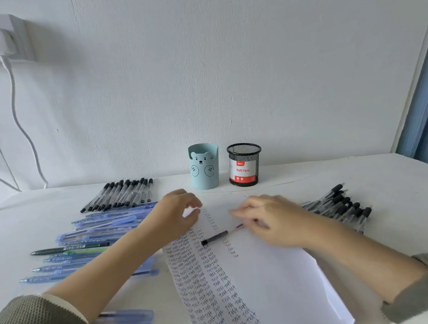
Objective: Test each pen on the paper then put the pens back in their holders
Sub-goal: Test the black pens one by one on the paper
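Written paper [277, 286], pen [215, 237] lying on it.
Left fingers [195, 202] curl at its far edge, right fingers [238, 213] meet the pen; grips unclear.

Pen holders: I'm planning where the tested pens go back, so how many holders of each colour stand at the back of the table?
Light blue bear pen holder: 1
Black mesh pen holder: 1
Total: 2
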Demonstrator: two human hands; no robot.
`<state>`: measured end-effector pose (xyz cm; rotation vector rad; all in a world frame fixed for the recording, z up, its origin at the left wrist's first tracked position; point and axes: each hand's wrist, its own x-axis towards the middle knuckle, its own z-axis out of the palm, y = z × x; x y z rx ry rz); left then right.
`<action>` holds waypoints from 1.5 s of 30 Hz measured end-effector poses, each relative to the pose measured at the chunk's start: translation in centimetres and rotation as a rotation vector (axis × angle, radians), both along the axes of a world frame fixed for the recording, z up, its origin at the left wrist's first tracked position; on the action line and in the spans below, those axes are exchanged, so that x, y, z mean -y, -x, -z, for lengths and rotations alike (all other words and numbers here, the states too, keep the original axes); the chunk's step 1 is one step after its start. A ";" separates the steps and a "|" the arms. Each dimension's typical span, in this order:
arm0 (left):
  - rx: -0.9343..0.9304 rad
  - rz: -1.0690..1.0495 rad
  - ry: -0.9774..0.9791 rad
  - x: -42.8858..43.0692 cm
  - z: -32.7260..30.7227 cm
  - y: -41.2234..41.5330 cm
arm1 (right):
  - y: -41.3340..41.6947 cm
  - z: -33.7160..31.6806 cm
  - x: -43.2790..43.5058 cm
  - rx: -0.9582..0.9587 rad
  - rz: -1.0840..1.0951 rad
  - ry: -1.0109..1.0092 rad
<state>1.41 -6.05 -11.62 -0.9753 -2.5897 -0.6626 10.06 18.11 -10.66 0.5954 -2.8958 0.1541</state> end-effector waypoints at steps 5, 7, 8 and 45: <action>0.296 0.216 -0.059 -2.5 -0.7 -2.7 | -0.3 -2.0 -3.6 0.035 0.534 -0.379; 0.330 0.242 -0.029 -2.9 -0.4 -3.0 | -0.4 -2.2 -4.0 0.093 0.578 -0.328; 0.330 0.249 -0.030 -2.9 -0.2 -3.0 | -0.5 -2.4 -4.1 0.104 0.582 -0.310; -0.002 -0.457 0.173 5.3 -0.8 9.3 | -2.0 -3.2 -3.5 0.251 0.477 -0.301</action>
